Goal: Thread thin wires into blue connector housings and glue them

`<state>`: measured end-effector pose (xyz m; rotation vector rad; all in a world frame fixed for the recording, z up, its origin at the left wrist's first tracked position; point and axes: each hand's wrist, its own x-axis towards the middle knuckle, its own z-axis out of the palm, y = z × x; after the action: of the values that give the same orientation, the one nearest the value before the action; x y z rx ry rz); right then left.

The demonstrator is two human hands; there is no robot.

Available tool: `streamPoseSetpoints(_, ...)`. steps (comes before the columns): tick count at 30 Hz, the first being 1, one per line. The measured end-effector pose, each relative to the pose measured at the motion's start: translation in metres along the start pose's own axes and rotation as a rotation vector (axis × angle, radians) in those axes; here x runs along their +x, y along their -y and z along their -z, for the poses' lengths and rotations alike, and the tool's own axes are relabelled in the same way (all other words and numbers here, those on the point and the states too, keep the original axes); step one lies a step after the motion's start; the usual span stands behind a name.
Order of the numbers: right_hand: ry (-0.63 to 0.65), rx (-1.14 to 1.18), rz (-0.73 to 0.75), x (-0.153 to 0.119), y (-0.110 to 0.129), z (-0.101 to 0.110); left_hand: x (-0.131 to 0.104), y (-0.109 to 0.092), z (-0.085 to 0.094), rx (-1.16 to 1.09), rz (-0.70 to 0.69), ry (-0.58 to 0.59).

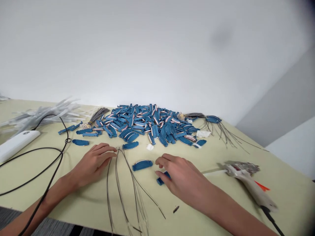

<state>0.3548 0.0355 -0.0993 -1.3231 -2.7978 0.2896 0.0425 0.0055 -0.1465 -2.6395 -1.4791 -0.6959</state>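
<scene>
Several thin, wiry strands meet the left hand, grip unclear; the right hand, fingers apart, arches over a curved blue piece.

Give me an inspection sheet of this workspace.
Surface: pale yellow-green table.
Work pieces: pile of blue pieces; loose thin wires in front.
Clutter: white strips, paper scrap, small dark bit.
Hands: left hand at the wires' top ends, hold unclear; right hand, grip open, partly hiding a blue piece.
Cables: black cable crosses before the left forearm; another leaves the pale handheld tool.
Surroundings: plain wall behind; no other person seen.
</scene>
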Motion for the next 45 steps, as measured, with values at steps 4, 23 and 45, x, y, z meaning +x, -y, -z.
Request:
streamPoseSetpoints(4, 0.049, 0.001, 0.127, 0.032, -0.009, 0.009, 0.017, -0.01, -0.003, -0.015, -0.071, 0.07)
streamPoseSetpoints(23, 0.109, 0.09, 0.274, 0.073, -0.028, -0.002, 0.021, 0.027, 0.005, 0.065, -0.104, 0.013)
streamPoseSetpoints(45, 0.121, 0.155, 0.355, 0.077, -0.026, 0.003, 0.119, 0.022, -0.005, -0.14, 0.045, -0.045)
